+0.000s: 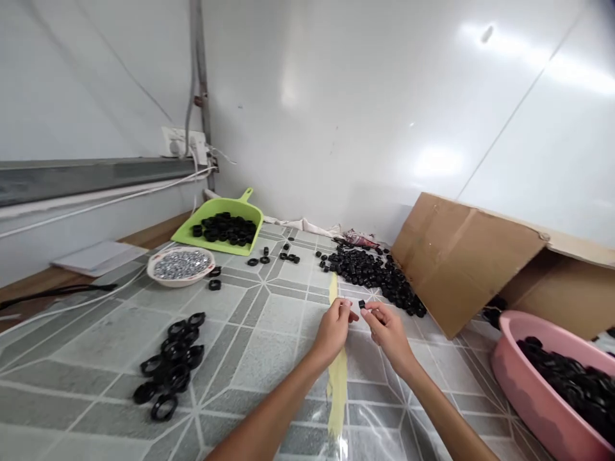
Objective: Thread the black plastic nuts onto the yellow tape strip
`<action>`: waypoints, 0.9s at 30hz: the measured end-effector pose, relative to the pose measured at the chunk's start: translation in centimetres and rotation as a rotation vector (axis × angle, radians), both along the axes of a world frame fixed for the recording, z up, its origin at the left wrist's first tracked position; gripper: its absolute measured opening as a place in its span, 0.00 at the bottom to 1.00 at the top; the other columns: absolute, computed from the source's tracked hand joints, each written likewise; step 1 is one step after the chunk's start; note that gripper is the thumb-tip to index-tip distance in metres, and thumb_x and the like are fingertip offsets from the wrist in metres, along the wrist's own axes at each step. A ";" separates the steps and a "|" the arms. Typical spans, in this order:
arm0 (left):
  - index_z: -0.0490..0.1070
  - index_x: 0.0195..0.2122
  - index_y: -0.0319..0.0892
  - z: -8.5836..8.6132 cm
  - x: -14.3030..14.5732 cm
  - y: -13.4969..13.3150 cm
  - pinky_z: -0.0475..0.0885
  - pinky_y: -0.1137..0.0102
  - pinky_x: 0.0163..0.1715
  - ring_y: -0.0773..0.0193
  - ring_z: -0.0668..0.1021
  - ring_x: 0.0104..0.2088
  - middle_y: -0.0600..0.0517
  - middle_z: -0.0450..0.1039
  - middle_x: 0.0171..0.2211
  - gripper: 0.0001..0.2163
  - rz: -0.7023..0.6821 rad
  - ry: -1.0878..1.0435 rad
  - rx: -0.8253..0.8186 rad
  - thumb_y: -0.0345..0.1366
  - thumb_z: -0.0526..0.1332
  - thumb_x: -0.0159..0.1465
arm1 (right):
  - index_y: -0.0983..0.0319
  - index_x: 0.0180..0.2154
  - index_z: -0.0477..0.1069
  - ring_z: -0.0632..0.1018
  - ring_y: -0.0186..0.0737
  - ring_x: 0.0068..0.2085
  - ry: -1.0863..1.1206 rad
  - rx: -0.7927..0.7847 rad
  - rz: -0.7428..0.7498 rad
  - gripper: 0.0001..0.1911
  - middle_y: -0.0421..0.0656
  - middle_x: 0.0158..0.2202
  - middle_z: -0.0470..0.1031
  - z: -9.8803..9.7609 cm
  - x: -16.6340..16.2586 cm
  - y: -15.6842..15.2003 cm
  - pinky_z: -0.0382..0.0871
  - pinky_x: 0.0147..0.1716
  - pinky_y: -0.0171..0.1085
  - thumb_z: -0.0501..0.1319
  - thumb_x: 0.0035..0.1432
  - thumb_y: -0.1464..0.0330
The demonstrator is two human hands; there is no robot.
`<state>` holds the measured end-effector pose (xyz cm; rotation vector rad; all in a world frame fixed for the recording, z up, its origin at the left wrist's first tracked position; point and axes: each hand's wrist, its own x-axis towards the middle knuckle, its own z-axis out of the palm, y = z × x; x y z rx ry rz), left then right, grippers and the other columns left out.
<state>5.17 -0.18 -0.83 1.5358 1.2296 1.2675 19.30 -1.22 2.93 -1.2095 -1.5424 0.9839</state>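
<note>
My right hand [387,330] pinches a small black piece [362,305] between thumb and fingertips, above the patterned table cover [273,320]. Close by on its left, my left hand [335,326] is closed with thumb and fingers together; whatever it holds, if anything, is too small to make out. The two hands are apart by a small gap. Beyond them lies a spread heap of small black parts [369,272]. A strip of yellow tape [337,390] runs along the cover beneath my left hand.
Black rings [175,355] lie piled at left. Behind them stand a bowl [158,276] of small silvery pieces and a green dustpan [211,208] holding black rings. Cardboard [461,250] leans at right, beside a pink basin [523,378] of black parts. A white cable [115,291] crosses the left side.
</note>
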 end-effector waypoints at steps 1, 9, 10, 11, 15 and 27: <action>0.70 0.46 0.39 0.1 0.1 -0.1 0.73 0.65 0.43 0.60 0.80 0.40 0.47 0.78 0.37 0.19 -0.016 0.009 0.008 0.43 0.42 0.74 | 0.62 0.39 0.69 0.57 0.31 0.19 0.001 -0.019 0.003 0.22 0.31 0.19 0.55 -0.8 0.7 0.0 0.50 0.18 0.33 0.64 0.56 0.50; 0.71 0.49 0.43 1.0 -0.3 -1.3 0.70 0.63 0.49 0.55 0.77 0.49 0.44 0.75 0.48 0.14 -0.257 -0.048 -0.050 0.45 0.58 0.67 | 0.61 0.38 0.69 0.61 0.33 0.24 0.043 -0.063 0.216 0.15 0.33 0.22 0.56 -2.9 2.5 0.5 0.55 0.25 0.33 0.61 0.62 0.55; 0.71 0.47 0.43 1.1 -0.3 -1.2 0.70 0.63 0.49 0.55 0.77 0.48 0.45 0.75 0.47 0.14 -0.272 -0.078 -0.064 0.45 0.60 0.66 | 0.61 0.38 0.69 0.63 0.34 0.26 0.044 -0.057 0.239 0.14 0.34 0.23 0.58 -2.9 2.6 0.4 0.57 0.27 0.34 0.61 0.62 0.56; 0.71 0.46 0.43 1.2 -0.3 -1.1 0.70 0.64 0.48 0.55 0.77 0.46 0.45 0.76 0.45 0.14 -0.265 -0.095 -0.075 0.45 0.61 0.65 | 0.61 0.39 0.69 0.65 0.35 0.28 0.039 -0.044 0.245 0.12 0.35 0.26 0.60 -2.9 2.6 0.4 0.60 0.30 0.34 0.60 0.62 0.58; 0.69 0.42 0.42 1.0 -0.1 -0.6 0.70 0.66 0.44 0.58 0.77 0.41 0.49 0.75 0.38 0.16 -0.058 -0.110 -0.111 0.46 0.67 0.60 | 0.59 0.51 0.63 0.70 0.38 0.38 -0.088 0.079 0.119 0.18 0.42 0.42 0.65 -2.9 3.0 -0.3 0.66 0.42 0.39 0.57 0.59 0.74; 0.70 0.50 0.44 0.8 -0.1 -1.2 0.70 0.65 0.44 0.59 0.76 0.41 0.46 0.74 0.47 0.18 -0.030 0.126 -0.087 0.43 0.66 0.61 | 0.60 0.42 0.70 0.74 0.39 0.45 -0.028 0.132 0.055 0.12 0.43 0.44 0.71 -2.6 4.3 1.2 0.68 0.45 0.38 0.53 0.58 0.76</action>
